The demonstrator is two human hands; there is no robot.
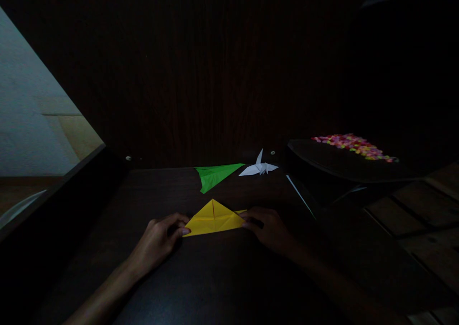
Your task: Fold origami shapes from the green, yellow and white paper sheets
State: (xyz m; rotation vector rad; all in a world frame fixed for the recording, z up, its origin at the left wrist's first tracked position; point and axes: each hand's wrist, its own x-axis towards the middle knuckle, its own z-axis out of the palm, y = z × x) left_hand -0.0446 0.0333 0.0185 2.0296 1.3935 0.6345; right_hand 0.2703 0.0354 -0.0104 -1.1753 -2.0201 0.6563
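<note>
A folded sheet of yellow paper (215, 220), roughly triangular with its peak pointing away from me, lies low over the dark tabletop (172, 277). My left hand (163, 236) pinches its left corner between thumb and fingers. At the opposite corner, my right hand (267, 227) grips the paper, thumb in front and fingers partly behind it. A vertical crease or slit runs down from the peak. Beyond it rest a green folded paper (217, 176) and a white origami crane (258, 167), neither touched by a hand.
A dark upright panel (215, 76) rises behind the papers. To the right, a dark curved shelf (322, 165) carries a heap of small pink, red and yellow pieces (353, 146). A raised edge (71, 177) borders the left side. Brownish floor tiles (412, 215) show at right.
</note>
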